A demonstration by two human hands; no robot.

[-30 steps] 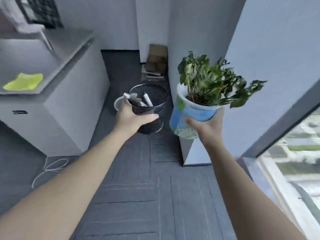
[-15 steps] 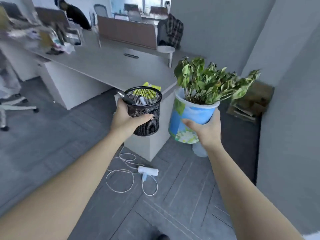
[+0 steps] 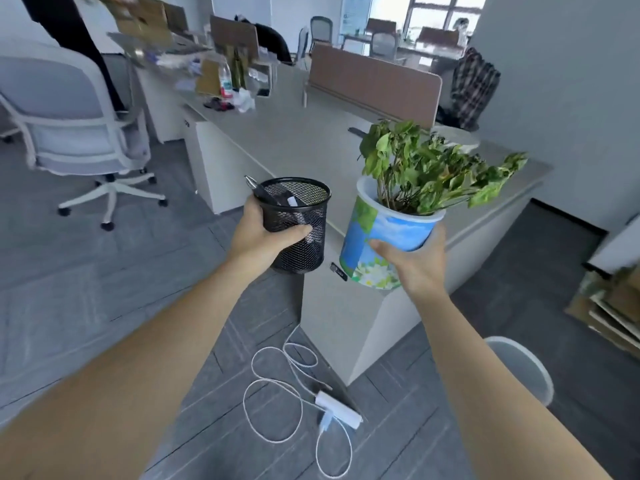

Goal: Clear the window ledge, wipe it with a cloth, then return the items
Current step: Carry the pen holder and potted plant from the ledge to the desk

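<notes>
While the left hand (image 3: 258, 237) wraps round a black mesh cup (image 3: 297, 226), thumb across the front and fingers hidden behind, the right hand (image 3: 417, 263) grips a pot (image 3: 382, 242) low on its side — thumb on the printed blue-and-green wall, palm beneath. Both are held up in the air, side by side and not touching, over the near corner of a grey desk (image 3: 311, 140). Pens (image 3: 268, 194) lean against the cup's left rim, one tip poking above it. A leafy plant (image 3: 429, 168) rises from the pot and droops to the right; the pot tilts slightly that way. Beyond, the desk's far edge carries a brown divider (image 3: 374, 83), with bottles and clutter near its left end. On the floor below lies a white cable (image 3: 277, 393) in loops with a small adapter (image 3: 337, 408) — just beside the desk's near corner. A grey chair (image 3: 72, 112) stands to the left, a white bin (image 3: 519, 368) at the lower right.
</notes>
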